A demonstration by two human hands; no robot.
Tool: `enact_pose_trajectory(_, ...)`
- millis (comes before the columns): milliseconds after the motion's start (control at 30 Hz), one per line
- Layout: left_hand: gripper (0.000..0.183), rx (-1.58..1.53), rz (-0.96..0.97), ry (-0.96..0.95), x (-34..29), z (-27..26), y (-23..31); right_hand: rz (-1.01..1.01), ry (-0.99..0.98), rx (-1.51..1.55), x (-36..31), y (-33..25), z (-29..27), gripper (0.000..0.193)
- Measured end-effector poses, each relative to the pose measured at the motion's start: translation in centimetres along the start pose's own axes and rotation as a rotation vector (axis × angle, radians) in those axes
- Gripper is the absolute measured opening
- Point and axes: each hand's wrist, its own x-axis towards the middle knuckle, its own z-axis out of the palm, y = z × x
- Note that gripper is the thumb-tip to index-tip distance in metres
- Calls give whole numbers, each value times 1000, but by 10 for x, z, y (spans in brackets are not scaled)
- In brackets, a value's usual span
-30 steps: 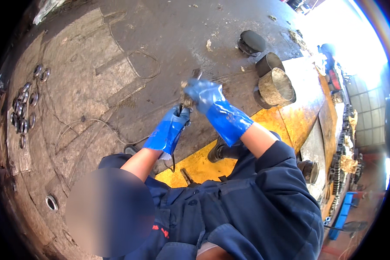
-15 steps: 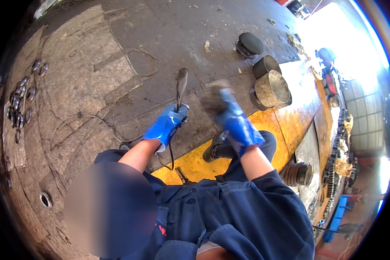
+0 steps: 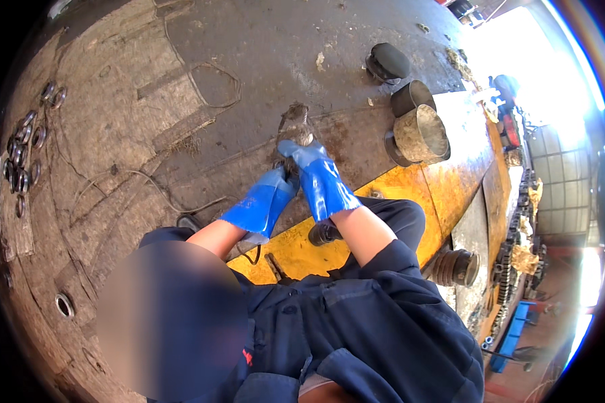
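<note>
My two hands, in long blue rubber gloves, meet in front of me above the dark floor. My left hand (image 3: 284, 173) is closed around a grimy, dark looped strip (image 3: 294, 115), whose brown end shows beyond the gloves. Lying across it, my right hand (image 3: 304, 153) has its fingers bent over a brownish lump, mostly hidden, that I cannot identify. A small pale round spot shows beside those fingers. Below my left glove hangs a thin dark cord (image 3: 257, 255).
Several metal rings (image 3: 21, 154) are grouped at the left, with one ring (image 3: 64, 305) nearer. Open cylinders (image 3: 420, 134) and a dark capped one (image 3: 388, 62) stand to the right. A ribbed cylinder (image 3: 456, 268) sits by my right knee. A cable (image 3: 158, 187) crosses the boards.
My right hand has swung left and come over my left hand, bringing the brown lump against the looped strip. The left hand has shifted slightly. The view has tilted a little.
</note>
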Motion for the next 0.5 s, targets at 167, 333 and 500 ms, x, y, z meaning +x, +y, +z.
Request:
enact_pose_trajectory(167,33,-155,125,146,-10,28,-30,-373,-109,284,54,13,-27,38)
enact_pose_trajectory(333,33,131,-27,-66,-43,4,54,-369,-84,-88,97,16,-68,35)
enact_pose_trajectory(500,34,-197,134,79,-39,28,9,-358,-149,156,72,8,-57,32)
